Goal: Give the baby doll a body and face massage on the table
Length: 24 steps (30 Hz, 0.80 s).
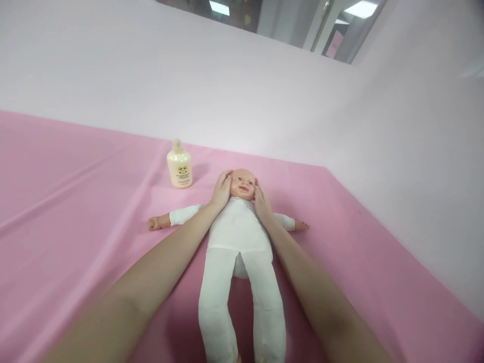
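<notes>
A baby doll [240, 229] in a white cloth suit lies on its back, face up, with its head away from me. Its arms are stretched out to both sides and its legs point toward me. My left hand [222, 190] cups the left side of the doll's head, its fingers together and curved along it. On the opposite side my right hand [262, 199] cups the head in the same way, so the head is held between my palms. Parts of my fingertips are hidden behind the head. Both forearms reach along the doll's body, passing over its arms.
A cream-coloured lotion bottle [180, 169] with a dark label stands upright beyond the doll's arm on the left. The table is covered with a pink cloth [75, 201] that has creases on the left. White walls [227, 91] rise behind and at the right, with a window above.
</notes>
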Available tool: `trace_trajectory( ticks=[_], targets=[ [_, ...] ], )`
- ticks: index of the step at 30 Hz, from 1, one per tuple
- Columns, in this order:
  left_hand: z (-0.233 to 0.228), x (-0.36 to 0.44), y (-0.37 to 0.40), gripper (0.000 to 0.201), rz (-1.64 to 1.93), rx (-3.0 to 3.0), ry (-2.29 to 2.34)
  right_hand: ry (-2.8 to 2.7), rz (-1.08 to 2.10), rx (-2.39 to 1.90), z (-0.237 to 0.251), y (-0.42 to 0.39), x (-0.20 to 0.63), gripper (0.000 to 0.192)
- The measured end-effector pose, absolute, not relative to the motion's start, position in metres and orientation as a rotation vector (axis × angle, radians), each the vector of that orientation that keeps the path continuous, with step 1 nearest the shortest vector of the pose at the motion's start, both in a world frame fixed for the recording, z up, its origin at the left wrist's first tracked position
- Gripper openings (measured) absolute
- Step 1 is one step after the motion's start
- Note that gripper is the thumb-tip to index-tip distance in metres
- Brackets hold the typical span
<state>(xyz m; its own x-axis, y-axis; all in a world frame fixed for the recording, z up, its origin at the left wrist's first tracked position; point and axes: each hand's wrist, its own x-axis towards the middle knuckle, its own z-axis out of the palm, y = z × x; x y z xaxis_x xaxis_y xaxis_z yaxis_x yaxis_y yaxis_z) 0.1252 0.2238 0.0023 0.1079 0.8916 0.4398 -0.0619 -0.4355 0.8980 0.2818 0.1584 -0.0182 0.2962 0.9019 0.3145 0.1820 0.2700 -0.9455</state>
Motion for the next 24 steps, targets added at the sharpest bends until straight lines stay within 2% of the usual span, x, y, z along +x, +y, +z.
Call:
trace_trajectory(
  ticks=[24],
  targets=[
    [0.0056,0.1239,0.2203,0.033,1.442,1.558,0.845,-1.130,0.698,-1.259,-0.0101,0.1540,0.2753,0.058]
  ],
)
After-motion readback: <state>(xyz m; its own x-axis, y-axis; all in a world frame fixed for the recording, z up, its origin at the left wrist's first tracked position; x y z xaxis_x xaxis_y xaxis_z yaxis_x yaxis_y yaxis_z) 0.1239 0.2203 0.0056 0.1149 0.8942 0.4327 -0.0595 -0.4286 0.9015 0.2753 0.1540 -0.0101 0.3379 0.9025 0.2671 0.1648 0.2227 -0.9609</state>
